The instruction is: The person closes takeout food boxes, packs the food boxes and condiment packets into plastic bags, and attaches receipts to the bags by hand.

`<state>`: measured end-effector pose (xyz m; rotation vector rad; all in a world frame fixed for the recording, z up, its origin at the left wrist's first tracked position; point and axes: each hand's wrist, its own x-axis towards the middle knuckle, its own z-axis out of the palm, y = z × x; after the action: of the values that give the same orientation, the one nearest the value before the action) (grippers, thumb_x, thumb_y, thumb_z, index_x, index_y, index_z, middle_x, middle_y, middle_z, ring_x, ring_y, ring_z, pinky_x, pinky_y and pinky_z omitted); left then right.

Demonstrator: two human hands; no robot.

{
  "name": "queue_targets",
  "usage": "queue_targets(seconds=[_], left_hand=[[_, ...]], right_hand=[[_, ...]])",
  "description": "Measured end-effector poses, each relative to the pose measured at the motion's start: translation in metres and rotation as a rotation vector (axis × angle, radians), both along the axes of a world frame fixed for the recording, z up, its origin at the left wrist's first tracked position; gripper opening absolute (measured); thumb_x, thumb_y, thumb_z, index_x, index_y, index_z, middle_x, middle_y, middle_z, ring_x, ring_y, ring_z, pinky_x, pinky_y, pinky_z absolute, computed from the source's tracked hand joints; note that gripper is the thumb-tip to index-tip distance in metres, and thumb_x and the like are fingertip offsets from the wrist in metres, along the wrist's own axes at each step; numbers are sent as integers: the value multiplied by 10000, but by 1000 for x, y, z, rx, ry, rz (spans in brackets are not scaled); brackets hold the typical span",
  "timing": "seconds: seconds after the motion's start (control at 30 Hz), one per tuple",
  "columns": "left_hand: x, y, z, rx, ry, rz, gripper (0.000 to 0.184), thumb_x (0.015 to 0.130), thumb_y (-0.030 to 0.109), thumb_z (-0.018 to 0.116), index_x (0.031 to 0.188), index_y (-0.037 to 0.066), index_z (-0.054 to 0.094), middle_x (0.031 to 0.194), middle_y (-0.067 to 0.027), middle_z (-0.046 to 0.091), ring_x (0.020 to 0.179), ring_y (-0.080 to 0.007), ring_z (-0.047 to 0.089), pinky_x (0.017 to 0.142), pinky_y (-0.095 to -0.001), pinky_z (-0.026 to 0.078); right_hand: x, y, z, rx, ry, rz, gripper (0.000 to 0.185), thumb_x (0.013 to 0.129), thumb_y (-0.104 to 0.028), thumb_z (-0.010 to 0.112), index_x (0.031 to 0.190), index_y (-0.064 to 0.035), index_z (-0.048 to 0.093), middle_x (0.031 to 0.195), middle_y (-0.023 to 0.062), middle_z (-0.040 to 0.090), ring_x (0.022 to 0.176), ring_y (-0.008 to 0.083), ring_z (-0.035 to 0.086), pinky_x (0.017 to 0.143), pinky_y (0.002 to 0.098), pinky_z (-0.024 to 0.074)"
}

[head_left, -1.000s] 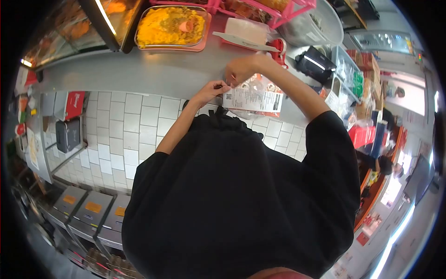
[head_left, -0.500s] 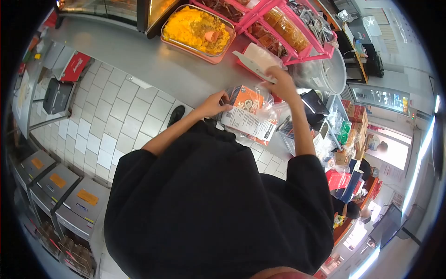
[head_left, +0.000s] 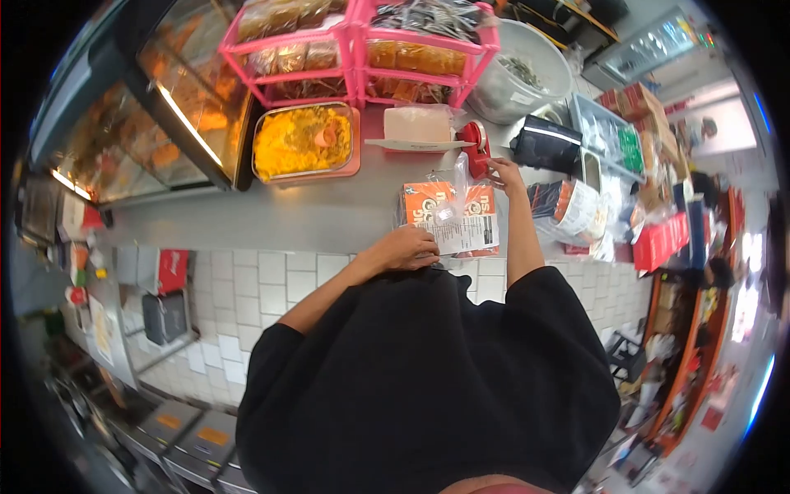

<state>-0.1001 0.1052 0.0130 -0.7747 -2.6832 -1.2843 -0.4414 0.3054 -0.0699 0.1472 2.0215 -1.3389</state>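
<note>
A clear plastic bag [head_left: 448,212] with orange printed boxes inside lies on the counter's front edge, its gathered neck pointing away from me. A white printed receipt [head_left: 467,237] lies across its near side. My left hand [head_left: 409,249] is closed at the bag's near left corner, its fingers curled at the edge of the receipt. Beyond the bag stands a red tape dispenser [head_left: 477,158] with a round white part. My right hand [head_left: 504,175] is closed at its near right end, beside the bag's neck; the fingertips are partly hidden.
A tray of yellow food [head_left: 303,146] stands on the steel counter [head_left: 222,218], left of a stack of white paper [head_left: 416,125]. Pink racks [head_left: 355,62] rise behind. On the right are a black box-shaped holder [head_left: 546,144], another packed bag [head_left: 572,210] and a blue-grey crate [head_left: 609,132].
My view has turned, bringing the counter level. My right hand has gone from the white paper to the red tape dispenser. My left hand stays at the bag.
</note>
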Motion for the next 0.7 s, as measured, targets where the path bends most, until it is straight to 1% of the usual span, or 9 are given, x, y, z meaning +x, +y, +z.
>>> queue_targets(seconds=[0.1,0.13,0.2,0.23,0.33,0.37,0.47,0.57,0.7], left_hand=[[-8,3,4,-9,-45,-16,156,920,225,671,937,74,704,912,-108,675,865,-310,647,781,-430,515],[-12,5,4,-33,-32,-41,170,920,237,666,936,72,705,907,-109,678,861,-306,651,781,-427,514],[-18,7,5,-75,-2,-79,198,919,259,656,936,69,707,898,-112,684,853,-298,659,781,-420,514],[-21,8,5,-94,4,-87,195,916,256,658,933,68,705,899,-110,685,861,-296,658,781,-419,514],[-26,13,10,-124,25,-127,184,914,246,664,947,68,697,923,-102,684,893,-292,652,790,-417,510],[-28,12,14,-129,40,-151,181,917,242,665,964,69,692,943,-98,683,910,-292,647,799,-417,507],[-28,15,2,-119,70,-171,185,925,245,659,981,71,687,1024,-63,686,1002,-257,630,858,-394,510],[-29,16,-11,-135,103,-145,184,929,247,652,985,75,687,1077,-35,692,1060,-232,623,906,-358,524],[-25,12,-9,-57,1,-148,155,923,215,658,1007,88,690,1081,-29,695,1067,-232,626,857,-360,546]], right_hand=[[12,11,-2,-140,37,-82,175,893,-258,724,998,-118,714,946,28,704,864,169,669,762,350,521],[15,19,-7,-80,72,-61,183,875,-260,739,990,-118,722,935,25,704,863,180,673,760,355,527],[23,29,-4,48,142,-10,201,840,-264,770,975,-118,738,913,20,704,861,201,681,757,366,538],[26,28,-7,248,219,-45,257,781,-281,830,898,-58,780,935,111,747,897,251,711,840,433,560],[24,25,-22,601,499,52,318,729,-306,846,945,-81,782,912,139,757,861,234,728,752,359,545],[31,26,-22,682,547,-10,273,765,-307,822,905,-75,785,942,172,753,852,239,737,754,364,543],[50,51,-23,372,796,-109,232,814,-268,797,911,-57,784,886,115,763,764,190,717,681,322,527],[116,66,36,-23,637,-225,197,831,-173,789,945,-26,723,854,97,752,706,160,705,590,303,515],[234,50,90,-253,340,-410,274,825,-118,796,946,-50,560,746,76,696,593,92,602,498,225,437]])
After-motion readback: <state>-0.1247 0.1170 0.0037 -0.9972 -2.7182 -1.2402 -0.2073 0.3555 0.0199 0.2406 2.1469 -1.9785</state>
